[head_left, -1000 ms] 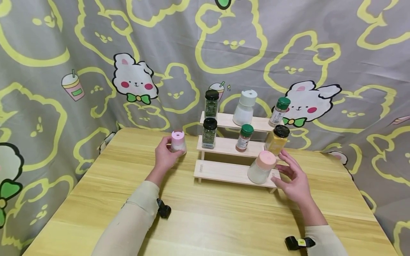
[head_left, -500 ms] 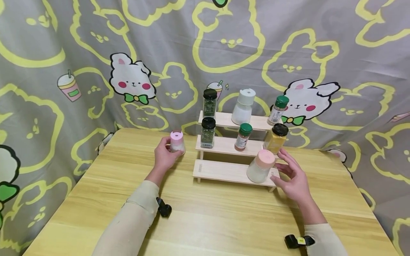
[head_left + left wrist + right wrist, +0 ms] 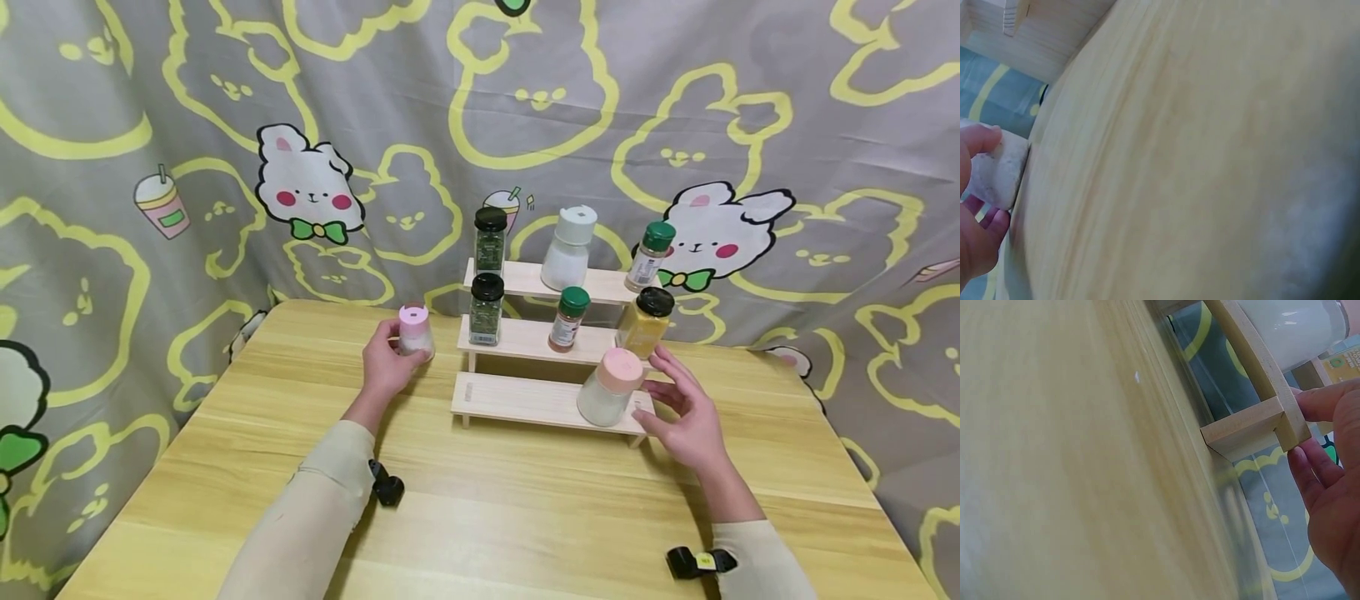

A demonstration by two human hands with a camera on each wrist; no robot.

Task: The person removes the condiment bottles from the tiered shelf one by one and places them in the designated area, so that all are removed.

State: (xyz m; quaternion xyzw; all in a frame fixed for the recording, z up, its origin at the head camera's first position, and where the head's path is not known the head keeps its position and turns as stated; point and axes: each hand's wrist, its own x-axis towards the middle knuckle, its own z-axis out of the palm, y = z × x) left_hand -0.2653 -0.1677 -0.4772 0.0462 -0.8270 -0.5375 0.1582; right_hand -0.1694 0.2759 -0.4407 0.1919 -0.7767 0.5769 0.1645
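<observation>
A person's left hand point(image 3: 386, 364) curls round a small pink-lidded jar point(image 3: 416, 332), thumb on one side and fingers on the other; the jar stands upright on a wood-grain table point(image 3: 480, 517), left of a three-tier wooden rack point(image 3: 517, 398) and apart from it. The right hand point(image 3: 688, 421) pinches the right end of the rack's lowest shelf between thumb and fingers — just beside a larger peach-lidded jar point(image 3: 606, 398), which stands on that shelf. The middle shelf carries, from left to right, a black-lidded herb jar point(image 3: 486, 318), a green-capped bottle point(image 3: 566, 327) and a black-lidded yellow jar point(image 3: 643, 332). The top shelf holds a second herb jar point(image 3: 491, 247), a white-lidded jar point(image 3: 566, 260) and another green-capped bottle point(image 3: 647, 265). Both arms wear pale sleeves point(image 3: 300, 512), with a small black device point(image 3: 388, 490) at each wrist. Behind the table hangs a grey curtain point(image 3: 408, 92) — patterned with yellow outlines and white cartoon rabbits
</observation>
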